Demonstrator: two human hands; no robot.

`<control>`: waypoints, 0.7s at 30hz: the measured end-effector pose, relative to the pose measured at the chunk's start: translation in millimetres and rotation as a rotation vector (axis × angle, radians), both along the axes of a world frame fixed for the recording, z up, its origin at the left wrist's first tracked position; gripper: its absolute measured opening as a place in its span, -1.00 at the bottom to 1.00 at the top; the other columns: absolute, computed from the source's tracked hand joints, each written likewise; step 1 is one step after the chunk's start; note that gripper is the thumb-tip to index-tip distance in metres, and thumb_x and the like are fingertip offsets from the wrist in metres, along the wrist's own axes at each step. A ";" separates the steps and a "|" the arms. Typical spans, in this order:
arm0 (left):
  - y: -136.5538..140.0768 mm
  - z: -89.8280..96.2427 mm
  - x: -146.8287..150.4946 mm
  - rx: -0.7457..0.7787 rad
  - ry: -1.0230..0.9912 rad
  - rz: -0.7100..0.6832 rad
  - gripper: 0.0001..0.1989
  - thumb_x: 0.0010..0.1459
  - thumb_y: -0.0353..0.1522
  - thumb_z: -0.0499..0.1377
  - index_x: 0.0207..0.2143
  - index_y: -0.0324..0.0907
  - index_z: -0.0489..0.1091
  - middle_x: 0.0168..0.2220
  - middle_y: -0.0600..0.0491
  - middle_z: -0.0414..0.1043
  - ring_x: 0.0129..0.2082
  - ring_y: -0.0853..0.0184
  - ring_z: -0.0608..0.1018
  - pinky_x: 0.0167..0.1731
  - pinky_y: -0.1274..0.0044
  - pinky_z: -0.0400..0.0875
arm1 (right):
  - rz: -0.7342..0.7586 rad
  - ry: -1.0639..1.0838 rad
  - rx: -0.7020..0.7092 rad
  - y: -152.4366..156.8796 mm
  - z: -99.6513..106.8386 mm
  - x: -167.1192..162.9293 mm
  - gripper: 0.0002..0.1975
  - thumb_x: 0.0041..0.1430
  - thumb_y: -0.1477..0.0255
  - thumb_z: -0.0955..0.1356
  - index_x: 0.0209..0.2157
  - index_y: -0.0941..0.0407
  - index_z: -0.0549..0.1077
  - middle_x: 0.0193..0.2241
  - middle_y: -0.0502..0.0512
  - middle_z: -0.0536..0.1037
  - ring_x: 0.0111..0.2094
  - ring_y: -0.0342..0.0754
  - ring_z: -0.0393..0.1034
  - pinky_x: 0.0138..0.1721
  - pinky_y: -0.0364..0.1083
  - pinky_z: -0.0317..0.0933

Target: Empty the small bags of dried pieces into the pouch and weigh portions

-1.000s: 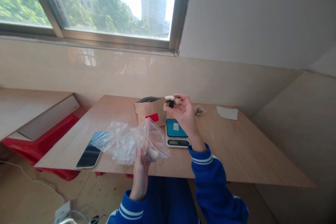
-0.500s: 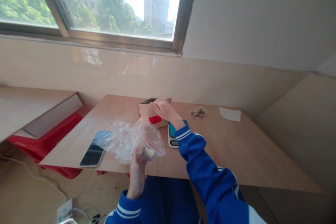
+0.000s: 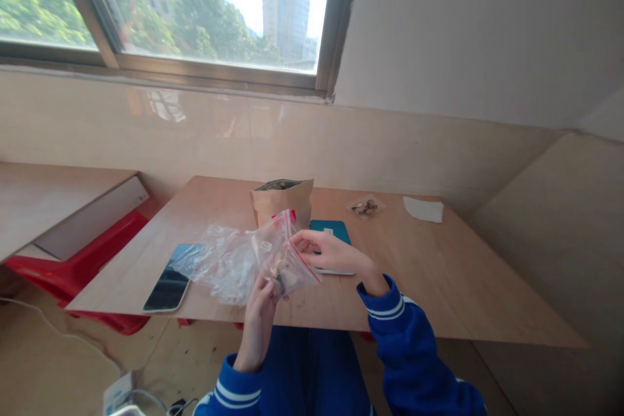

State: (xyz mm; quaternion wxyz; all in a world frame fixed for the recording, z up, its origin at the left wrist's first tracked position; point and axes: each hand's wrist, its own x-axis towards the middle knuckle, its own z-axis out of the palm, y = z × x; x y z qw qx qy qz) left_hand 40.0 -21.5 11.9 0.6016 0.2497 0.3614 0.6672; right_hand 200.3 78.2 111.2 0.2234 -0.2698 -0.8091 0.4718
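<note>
Zip bag (image 3: 277, 259) and its setting: the clear bag is held in the left hand over the near part of a wooden table, before a tiled wall and a window (image 3: 219, 26).
Wooden table (image 3: 453, 279): pale and broad; its far side lies near the wall.
Red stool (image 3: 97, 266): low at the left, partly beneath another table (image 3: 53, 195).
Sleeves (image 3: 412, 338): blue with white stripes at both cuffs.
Pile of clear bags (image 3: 221, 266): crumpled plastic, just left of the zip bag and overlapping the phone's corner.
Brown pouch (image 3: 277, 205): upright behind the zip bag, its dark-lined mouth gaping.
Phone (image 3: 166, 289): flat, dark screen up, near the table's left front edge.
Teal-topped scale (image 3: 336, 229): right of the pouch, partly hidden by the right hand.
Left hand (image 3: 260, 300): thumb and fingers pinch the zip bag's lower part.
Right hand (image 3: 324, 250): fingers bent and close together at the bag's red-lined mouth; whether they grip anything cannot be told.
White paper (image 3: 423, 210): flat, far right.
Small flat bag (image 3: 365, 207): brown pieces inside, between scale and paper.
Contents (image 3: 279, 278): pale and dark pieces low in the zip bag, their details blurred.
</note>
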 end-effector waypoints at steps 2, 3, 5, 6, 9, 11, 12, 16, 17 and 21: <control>0.7 -2.1 2.5 -0.025 0.003 0.005 -0.47 0.06 -0.21 0.26 0.09 -0.12 0.36 0.11 -0.07 0.41 0.15 0.16 0.40 0.13 0.37 0.26 | 0.084 -0.040 -0.053 -4.6 -9.7 2.9 -0.54 0.15 0.37 0.38 0.09 0.13 0.34 -0.11 0.12 0.52 -0.17 -0.06 0.45 -0.15 -0.09 0.37; 1.3 -3.7 3.6 -0.045 0.006 0.016 -0.45 0.03 -0.20 0.28 0.09 -0.11 0.36 0.11 -0.07 0.41 0.16 0.15 0.39 0.15 0.35 0.24 | 0.123 -0.056 -0.081 -6.1 -13.9 3.0 -0.44 0.12 0.36 0.40 0.15 0.12 0.27 -0.08 0.13 0.51 -0.14 -0.04 0.45 -0.13 -0.08 0.36; 2.7 -6.9 5.3 -0.058 0.020 0.029 -0.40 0.00 -0.20 0.32 0.10 -0.10 0.34 0.10 -0.08 0.43 0.17 0.15 0.39 0.17 0.32 0.22 | 0.151 -0.058 -0.119 -8.1 -20.6 1.4 -0.30 0.06 0.32 0.45 0.21 0.11 0.19 -0.06 0.14 0.50 -0.09 0.00 0.43 -0.10 -0.06 0.36; 3.3 -8.2 6.0 -0.047 0.032 0.024 -0.40 -0.01 -0.20 0.33 0.11 -0.10 0.33 0.08 -0.09 0.44 0.16 0.15 0.40 0.17 0.32 0.22 | 0.141 -0.048 -0.126 -8.8 -22.9 0.0 -0.27 0.03 0.30 0.46 0.22 0.10 0.19 -0.06 0.14 0.49 -0.07 0.02 0.42 -0.09 -0.05 0.35; 4.2 -10.3 7.8 -0.014 0.084 0.014 -0.45 0.01 -0.20 0.32 0.07 -0.12 0.36 0.05 -0.10 0.47 0.11 0.14 0.45 0.10 0.31 0.32 | 0.084 -0.002 -0.104 -9.4 -26.2 -3.0 -0.27 -0.04 0.25 0.50 0.15 0.11 0.26 -0.01 0.16 0.45 -0.06 0.04 0.40 -0.09 -0.04 0.34; 3.8 -10.7 9.3 -0.019 0.131 0.038 -0.50 0.01 -0.21 0.32 0.01 -0.15 0.39 0.04 -0.10 0.46 0.07 0.12 0.48 0.03 0.31 0.40 | 0.057 0.016 -0.130 -9.2 -26.5 -2.5 -0.34 -0.02 0.23 0.49 0.09 0.12 0.29 -0.05 0.16 0.45 -0.11 0.01 0.41 -0.12 -0.05 0.34; 3.5 -10.8 10.0 -0.022 0.157 0.059 -0.53 0.00 -0.21 0.32 -0.03 -0.16 0.41 0.03 -0.09 0.47 0.05 0.12 0.49 0.00 0.33 0.43 | 0.044 0.023 -0.149 -9.1 -26.7 -1.7 -0.39 0.00 0.23 0.48 0.06 0.13 0.29 -0.09 0.14 0.46 -0.14 -0.02 0.41 -0.14 -0.06 0.35; 2.2 -10.2 11.9 -0.034 0.285 0.148 -0.62 -0.06 -0.21 0.36 -0.23 -0.22 0.40 -0.23 -0.01 0.54 -0.19 0.23 0.59 -0.17 0.42 0.50 | -0.052 -0.006 -0.092 -11.5 -29.9 -1.8 -0.48 0.00 0.25 0.48 -0.03 0.10 0.33 -0.21 0.05 0.45 -0.24 -0.07 0.37 -0.20 -0.07 0.33; 1.9 -9.9 11.9 -0.038 0.311 0.167 -0.62 -0.07 -0.21 0.36 -0.26 -0.22 0.39 -0.29 0.02 0.53 -0.26 0.26 0.59 -0.22 0.44 0.51 | -0.089 -0.022 -0.064 -12.9 -31.6 -3.4 -0.49 -0.01 0.26 0.49 -0.04 0.09 0.34 -0.22 0.03 0.45 -0.26 -0.07 0.37 -0.20 -0.06 0.33; 0.8 -9.6 8.7 -0.045 0.332 0.179 -0.60 -0.05 -0.21 0.35 -0.20 -0.22 0.39 -0.27 0.04 0.52 -0.27 0.30 0.58 -0.22 0.48 0.50 | -0.196 0.048 -0.143 -18.4 -39.7 -10.6 -0.60 -0.01 0.30 0.48 -0.12 0.07 0.40 -0.28 0.02 0.48 -0.28 -0.05 0.40 -0.20 -0.02 0.35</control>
